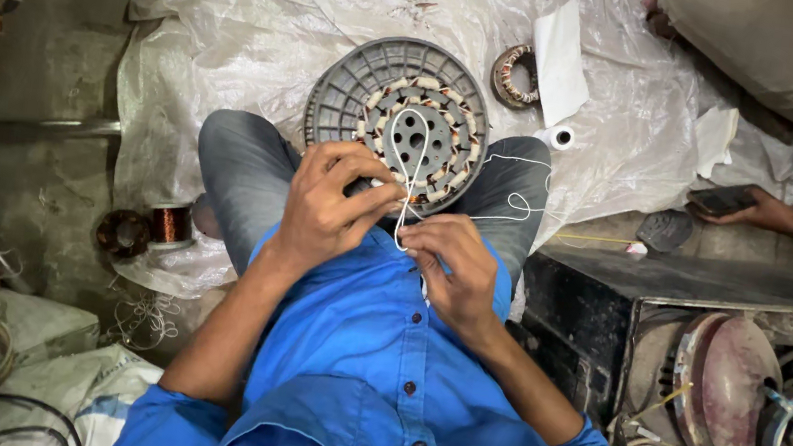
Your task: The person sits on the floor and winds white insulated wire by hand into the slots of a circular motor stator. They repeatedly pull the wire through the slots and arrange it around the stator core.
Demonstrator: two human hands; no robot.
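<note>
Over on the left, a spool of copper wire (172, 224) stands on the edge of the plastic sheet (240, 22), beside a dark round part (121, 232); both sit within arm's reach of the seated person, apparently kept handy rather than in use.

In the middle, the person sits cross-legged with a round grey motor housing (353, 87) propped on the lap, tilted toward the chest so the wound stator (417, 140) inside it faces up at them. That tilt seems to be what lets both hands work close to the body. The left hand (328, 207) is curled over the near rim of the housing, fingers closed around the edge and pinching the white cord (410, 169), which steadies the piece. The cord runs in a loop across the stator's centre and down between the hands. The right hand (455, 266) is closed on the cord's lower end just below the rim, drawing it taut against the shirt; a loose length trails off to the right over the knee.

Further right, a smaller wound ring (516, 74), a white paper strip (560, 57) and a roll of white tape (560, 137) lie on the sheet. At the far right another person's hand (771, 211) rests on a dark phone (722, 199), above a black metal box (630, 292).
</note>
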